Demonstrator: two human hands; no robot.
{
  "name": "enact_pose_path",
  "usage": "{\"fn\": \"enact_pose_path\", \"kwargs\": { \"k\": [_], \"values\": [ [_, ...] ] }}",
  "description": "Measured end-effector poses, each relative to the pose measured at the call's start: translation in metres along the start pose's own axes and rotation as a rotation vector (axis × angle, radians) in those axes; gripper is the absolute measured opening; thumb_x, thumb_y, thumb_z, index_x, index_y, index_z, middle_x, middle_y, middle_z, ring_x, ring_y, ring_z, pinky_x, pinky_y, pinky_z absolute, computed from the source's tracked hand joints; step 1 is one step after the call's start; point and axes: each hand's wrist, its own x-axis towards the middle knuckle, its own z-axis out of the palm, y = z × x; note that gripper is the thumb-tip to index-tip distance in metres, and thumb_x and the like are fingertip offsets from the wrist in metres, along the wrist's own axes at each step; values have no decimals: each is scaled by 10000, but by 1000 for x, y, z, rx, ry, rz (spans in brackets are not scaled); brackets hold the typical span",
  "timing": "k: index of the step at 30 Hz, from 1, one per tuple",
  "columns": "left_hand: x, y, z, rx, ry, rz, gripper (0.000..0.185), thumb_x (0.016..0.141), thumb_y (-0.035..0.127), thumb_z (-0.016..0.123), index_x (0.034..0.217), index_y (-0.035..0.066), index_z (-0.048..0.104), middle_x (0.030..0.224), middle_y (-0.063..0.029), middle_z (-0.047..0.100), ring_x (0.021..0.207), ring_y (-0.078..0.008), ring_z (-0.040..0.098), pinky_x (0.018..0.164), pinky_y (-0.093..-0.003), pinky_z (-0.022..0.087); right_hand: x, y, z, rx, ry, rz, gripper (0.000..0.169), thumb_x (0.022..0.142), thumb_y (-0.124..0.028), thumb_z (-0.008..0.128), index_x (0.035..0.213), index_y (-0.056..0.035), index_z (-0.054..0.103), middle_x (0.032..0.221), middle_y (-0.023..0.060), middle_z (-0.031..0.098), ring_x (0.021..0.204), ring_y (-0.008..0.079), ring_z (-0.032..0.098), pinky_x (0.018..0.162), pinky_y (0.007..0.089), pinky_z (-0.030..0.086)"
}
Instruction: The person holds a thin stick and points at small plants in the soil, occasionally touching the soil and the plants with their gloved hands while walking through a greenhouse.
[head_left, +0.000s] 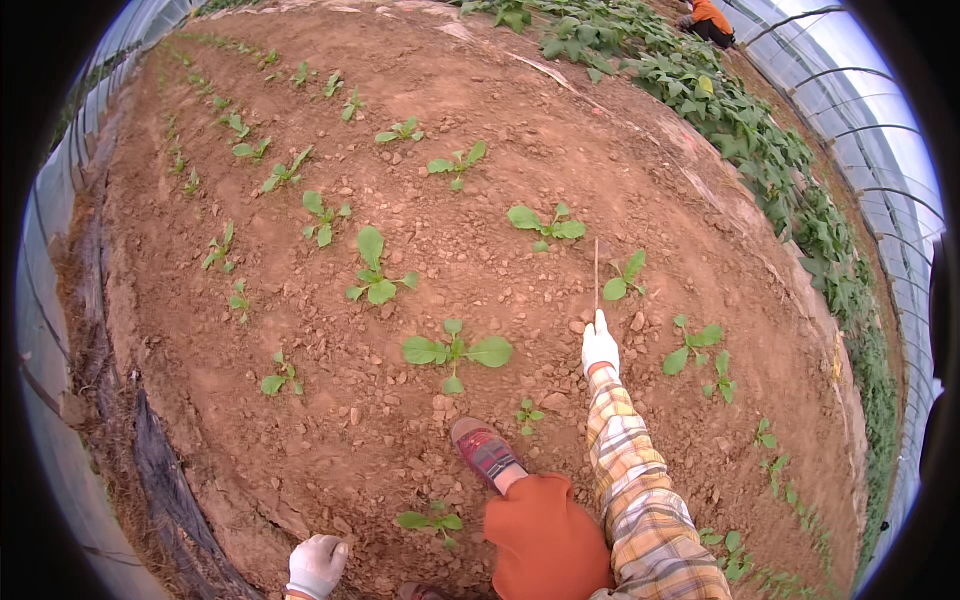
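Note:
My right hand (601, 346), in a white glove, grips a thin straight stick (596, 274) that points away from me over the brown soil (480, 277). Just right of the stick grows a small leafy seedling (624, 277); a broader-leaved one (546, 224) stands beyond its tip to the left. At the bottom left is my left hand (318, 564), also white-gloved, its fingers curled with nothing visible in them. A low seedling (433, 521) grows to its right, and a larger four-leaved plant (456, 352) stands ahead of my shoe (484, 450).
Seedlings in rows run across the cloddy bed. Dense leafy vines (720, 112) line the right side, beside the plastic greenhouse wall (885, 142). A person in orange (711, 21) crouches far right. Dark sheeting (161, 480) lies along the left edge.

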Motion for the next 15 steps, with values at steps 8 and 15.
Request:
{"fn": "enact_pose_path", "kwargs": {
  "k": [8,15],
  "values": [
    [-9,-8,-3,75,-19,-71,283,845,303,550,869,53,680,832,-167,645,826,-359,616,735,-440,492,-41,-43,-15,263,116,82,510,957,-384,399,1447,-288,295,958,217,646,842,369,618,756,454,460],
    [-6,-6,-1,42,0,-51,292,837,306,548,873,50,684,832,-172,651,826,-360,618,738,-439,495,-32,-14,0,68,-39,-30,511,963,-391,362,1455,-295,262,956,222,651,862,387,627,773,473,472]
  ]
}}
